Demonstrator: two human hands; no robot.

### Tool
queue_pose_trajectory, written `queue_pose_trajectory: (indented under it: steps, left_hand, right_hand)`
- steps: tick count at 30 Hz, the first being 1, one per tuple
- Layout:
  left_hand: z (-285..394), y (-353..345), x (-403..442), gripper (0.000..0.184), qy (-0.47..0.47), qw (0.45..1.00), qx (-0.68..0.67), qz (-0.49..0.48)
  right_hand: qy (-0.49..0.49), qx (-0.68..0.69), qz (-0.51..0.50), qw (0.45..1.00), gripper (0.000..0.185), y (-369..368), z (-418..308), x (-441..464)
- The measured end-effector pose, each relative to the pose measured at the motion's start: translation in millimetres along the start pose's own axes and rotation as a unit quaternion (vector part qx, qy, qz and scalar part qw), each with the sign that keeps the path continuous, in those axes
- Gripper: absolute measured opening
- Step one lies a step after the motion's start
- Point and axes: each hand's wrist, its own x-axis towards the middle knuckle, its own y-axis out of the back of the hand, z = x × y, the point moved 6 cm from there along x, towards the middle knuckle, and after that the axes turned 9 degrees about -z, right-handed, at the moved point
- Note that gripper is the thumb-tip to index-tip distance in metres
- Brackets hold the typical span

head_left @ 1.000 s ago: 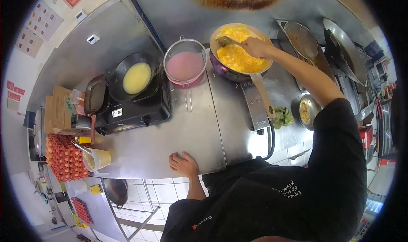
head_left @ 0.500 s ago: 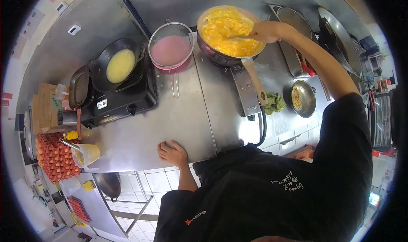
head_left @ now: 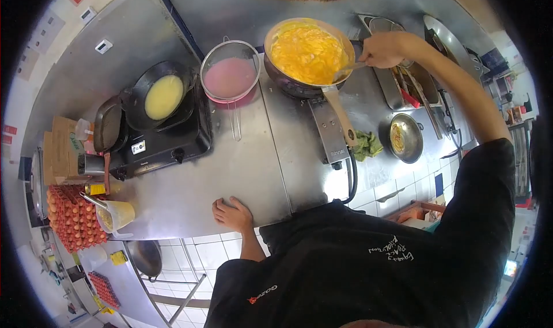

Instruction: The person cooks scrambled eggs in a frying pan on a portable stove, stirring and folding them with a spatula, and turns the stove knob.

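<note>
My right hand (head_left: 387,49) grips a grey spatula (head_left: 349,69), its blade dipping into the egg near the right rim of a deep pan. Soft yellow scrambled egg (head_left: 308,48) fills this pan (head_left: 288,85), which sits on a Rinnai burner (head_left: 329,135), its beige handle (head_left: 341,114) pointing toward my body. My left hand (head_left: 233,214) lies on the steel counter (head_left: 173,204) close to its front edge, fingers apart and holding nothing.
Left of the pan, a sieve (head_left: 231,50) rests over a bowl of pink liquid. A wok (head_left: 138,97) with pale yellow liquid sits on a black stove (head_left: 173,149). Stacked egg trays (head_left: 72,215) stand far left. At right are a green cloth (head_left: 367,145) and a small steel pan (head_left: 410,146).
My right hand and the spatula have moved from over the pan's middle to its right rim. The left hand stays on the counter. The view has shifted slightly.
</note>
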Motion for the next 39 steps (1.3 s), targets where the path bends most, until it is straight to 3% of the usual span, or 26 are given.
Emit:
queue_pose_trajectory:
  steps: [3,5,8,9,11,15,17,21,27,39]
  left_hand:
    - [2.9,3.6,-0.9,0.047,0.001,1.000,-0.008,-0.001]
    - [1.7,2.9,-0.8,0.047,-0.002,1.000,-0.015,-0.003]
    - [0.8,2.3,-0.2,0.047,0.001,1.000,-0.019,-0.003]
    - [1.2,2.9,0.3,0.047,0.003,1.000,-0.019,0.003]
    - [1.0,2.0,0.7,0.047,0.010,1.000,-0.008,-0.014]
    - [2.1,5.4,0.5,0.047,0.010,1.000,-0.017,-0.004]
    - [1.4,4.2,1.3,0.047,0.012,1.000,-0.020,-0.020]
    - [0.6,2.0,1.1,0.046,0.014,1.000,-0.015,-0.009]
    - [4.2,7.9,0.8,0.047,0.013,0.999,-0.037,-0.024]
    - [4.1,6.1,-0.3,0.049,0.011,1.000,-0.021,-0.016]
  right_hand:
    - [0.041,-0.110,0.047,0.992,0.033,-10.8,-13.0,9.1]
    - [-0.096,-0.110,0.072,0.987,0.030,-8.9,-5.8,10.5]
    - [-0.128,-0.143,0.113,0.975,0.032,-14.0,24.4,49.4]
    - [-0.127,-0.143,0.118,0.974,0.032,-18.8,37.0,65.0]
    - [-0.091,-0.141,0.238,0.957,0.020,-16.5,52.7,87.7]
    - [-0.063,-0.178,0.283,0.940,0.019,6.0,53.7,108.3]
    - [-0.049,-0.215,0.319,0.922,0.043,18.0,45.1,110.5]
    - [-0.052,-0.260,0.316,0.911,0.042,36.6,32.5,125.1]
    - [0.042,-0.284,0.367,0.885,0.051,44.3,1.6,121.5]
    - [0.181,-0.300,0.328,0.877,0.058,-2.6,-29.6,83.3]
